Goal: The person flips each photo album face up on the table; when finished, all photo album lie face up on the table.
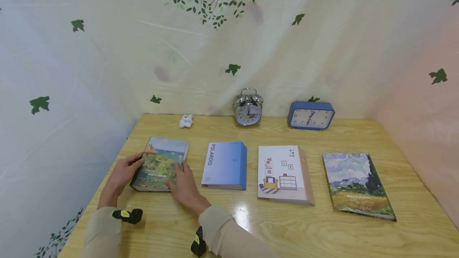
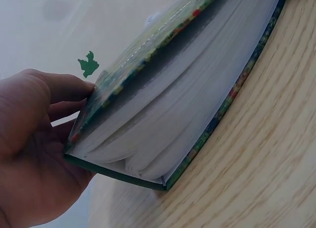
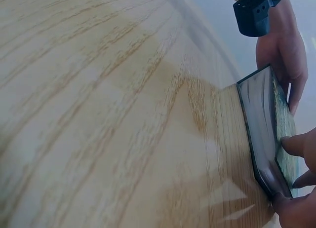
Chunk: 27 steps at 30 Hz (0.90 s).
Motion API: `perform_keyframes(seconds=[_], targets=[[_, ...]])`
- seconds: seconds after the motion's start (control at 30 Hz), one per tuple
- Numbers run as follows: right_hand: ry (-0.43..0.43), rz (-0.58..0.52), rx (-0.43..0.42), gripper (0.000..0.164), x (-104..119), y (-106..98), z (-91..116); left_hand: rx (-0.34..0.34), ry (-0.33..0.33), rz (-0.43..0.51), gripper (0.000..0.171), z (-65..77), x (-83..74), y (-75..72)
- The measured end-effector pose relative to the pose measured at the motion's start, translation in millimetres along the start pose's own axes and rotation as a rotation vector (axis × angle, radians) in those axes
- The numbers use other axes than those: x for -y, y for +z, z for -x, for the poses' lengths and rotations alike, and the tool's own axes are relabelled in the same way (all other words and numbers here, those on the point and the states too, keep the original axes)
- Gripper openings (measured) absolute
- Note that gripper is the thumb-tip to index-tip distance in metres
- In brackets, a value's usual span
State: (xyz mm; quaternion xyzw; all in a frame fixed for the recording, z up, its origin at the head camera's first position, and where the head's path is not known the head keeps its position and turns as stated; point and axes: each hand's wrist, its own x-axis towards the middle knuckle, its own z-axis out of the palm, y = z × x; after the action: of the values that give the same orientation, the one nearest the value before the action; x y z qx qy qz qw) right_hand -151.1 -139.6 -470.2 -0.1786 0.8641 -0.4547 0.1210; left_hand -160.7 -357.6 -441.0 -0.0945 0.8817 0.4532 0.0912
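In the head view a painted photo album (image 1: pixel 157 162) lies on the left of the wooden table, its page edges and dark green spine showing in the left wrist view. My left hand (image 1: pixel 123 174) holds it by the spine side, with the thumb at the cover's edge and the other fingers partly hidden behind the spine. On the opposite side my right hand (image 1: pixel 186 188) grips the album; its fingers lie on the cover and edge. Beside it stands a blue POLAROID album (image 1: pixel 222 164), touched by neither hand.
Farther right lie a white album with furniture drawings (image 1: pixel 281 172) and another painted photo album (image 1: pixel 358 184). Along the back stand a small white bear figure (image 1: pixel 186 121), a silver twin-bell alarm clock (image 1: pixel 248 108) and a blue clock (image 1: pixel 311 115), before a patterned curtain (image 1: pixel 215 51).
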Motion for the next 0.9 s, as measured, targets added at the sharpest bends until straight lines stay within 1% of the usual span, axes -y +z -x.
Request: perform_keyframes(seconds=[0.2, 0.47, 0.73, 0.9], targets=[[-0.019, 0.017, -0.019, 0.058, 0.6, 2.0, 1.4, -0.003, -0.009, 0.024, 0.059, -0.3, 1.9, -0.9], [-0.006, -0.003, -0.021, 0.059, -1.2, 1.6, 1.0, -0.019, -0.023, 0.039, 0.063, 1.2, 1.9, -1.6], [-0.009, 0.016, -0.012, 0.061, -0.4, -4.2, 1.8, -0.01, -0.059, -0.006, 0.078, 3.9, 1.5, -4.3], [-0.022, -0.027, -0.02, 0.061, 0.2, -11.7, 1.3, -0.038, -0.065, -0.06, 0.081, 3.1, -1.3, -6.4]])
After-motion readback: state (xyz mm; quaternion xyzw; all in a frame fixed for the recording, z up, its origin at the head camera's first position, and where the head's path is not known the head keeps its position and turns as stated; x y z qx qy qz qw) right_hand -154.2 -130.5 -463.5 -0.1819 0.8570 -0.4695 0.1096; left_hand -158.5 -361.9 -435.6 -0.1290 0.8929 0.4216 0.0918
